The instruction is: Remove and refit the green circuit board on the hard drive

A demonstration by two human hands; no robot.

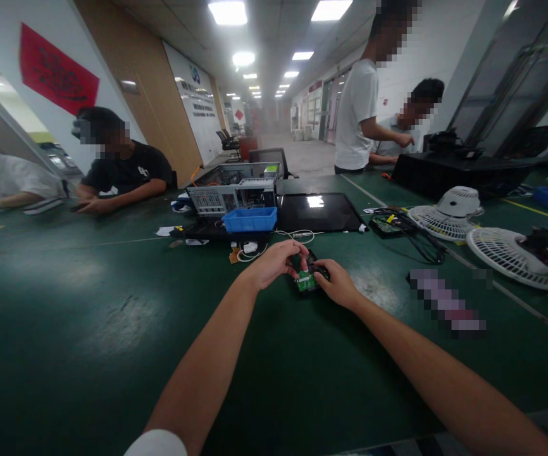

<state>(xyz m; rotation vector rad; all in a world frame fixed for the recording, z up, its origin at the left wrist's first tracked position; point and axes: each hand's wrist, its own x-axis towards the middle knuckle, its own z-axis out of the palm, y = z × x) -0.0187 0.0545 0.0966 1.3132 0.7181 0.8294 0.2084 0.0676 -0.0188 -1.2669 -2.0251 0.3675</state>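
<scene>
Green circuit board (306, 282) lay low over worktop (112, 316), 12 o'clock from wearer. Left hand (278, 261) grip clamped on its 10 o'clock edge, right hand (338, 286) grip on its 3 o'clock edge. Judged light, stiff, fragile; best held by edges.

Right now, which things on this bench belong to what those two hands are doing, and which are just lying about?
In hand: small green circuit board, gripped by left hand and right hand.
Lying about: blue tray, open computer case, black panel, white cable, white fan.
</scene>
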